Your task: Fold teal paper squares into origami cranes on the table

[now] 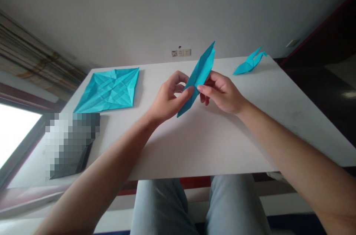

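Above the middle of the white table, a folded piece of blue origami paper (pixel 198 75) is held up at a slant, long and narrow with a pointed top. My left hand (pixel 169 98) pinches its lower left side, thumb in front and fingers curled behind. On the other side my right hand (pixel 222 92) grips the paper's right edge between thumb and fingers. Both thumb tips sit close together near the paper's middle. Some fingertips are hidden behind the paper.
A creased blue paper sheet (pixel 111 88) lies spread at the table's left. A finished paper crane (pixel 250 63) stands at the back right of the white table (pixel 194 149). Near the left edge lies a dark, pixelated object (pixel 72 146). Wall sockets (pixel 180 53) are behind.
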{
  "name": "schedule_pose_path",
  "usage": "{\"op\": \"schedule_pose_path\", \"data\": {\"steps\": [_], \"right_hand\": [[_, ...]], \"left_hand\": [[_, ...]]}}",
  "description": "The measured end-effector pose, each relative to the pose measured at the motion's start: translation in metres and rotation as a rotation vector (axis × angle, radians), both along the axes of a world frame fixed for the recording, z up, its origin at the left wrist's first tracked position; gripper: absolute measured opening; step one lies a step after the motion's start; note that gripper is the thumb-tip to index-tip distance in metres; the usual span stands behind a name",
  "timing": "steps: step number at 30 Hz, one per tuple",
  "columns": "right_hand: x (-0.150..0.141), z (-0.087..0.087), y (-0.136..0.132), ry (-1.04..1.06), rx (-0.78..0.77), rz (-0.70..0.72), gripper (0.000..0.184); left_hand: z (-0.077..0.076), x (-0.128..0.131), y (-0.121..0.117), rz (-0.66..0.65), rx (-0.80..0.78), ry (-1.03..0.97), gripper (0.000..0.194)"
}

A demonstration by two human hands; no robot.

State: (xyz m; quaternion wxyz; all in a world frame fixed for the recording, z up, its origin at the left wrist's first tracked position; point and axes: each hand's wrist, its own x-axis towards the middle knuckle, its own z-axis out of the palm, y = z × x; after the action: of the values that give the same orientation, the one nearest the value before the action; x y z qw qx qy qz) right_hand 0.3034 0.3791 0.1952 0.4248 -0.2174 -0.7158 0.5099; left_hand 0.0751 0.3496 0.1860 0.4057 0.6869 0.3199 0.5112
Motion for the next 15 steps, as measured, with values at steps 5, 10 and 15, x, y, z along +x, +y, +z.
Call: {"op": "schedule_pose_path", "data": {"steps": [5, 10, 15], "right_hand": [[0.0007, 0.0003, 0.0006, 0.009, 0.036, 0.015, 0.031], [0.0008, 0.0013, 0.0020, 0.012, 0.038, 0.039, 0.029], [0.0019, -0.0010, 0.0026, -0.028, 0.013, -0.021, 0.039]], "left_hand": [[-0.0019, -0.0007, 0.0008, 0.027, -0.001, -0.006, 0.053], [-0.0046, -0.0018, 0.0035, 0.018, -0.031, -0.013, 0.056], [-0.0044, -0.0027, 0.0029, 0.031, 0.002, 0.003, 0.053]]}}
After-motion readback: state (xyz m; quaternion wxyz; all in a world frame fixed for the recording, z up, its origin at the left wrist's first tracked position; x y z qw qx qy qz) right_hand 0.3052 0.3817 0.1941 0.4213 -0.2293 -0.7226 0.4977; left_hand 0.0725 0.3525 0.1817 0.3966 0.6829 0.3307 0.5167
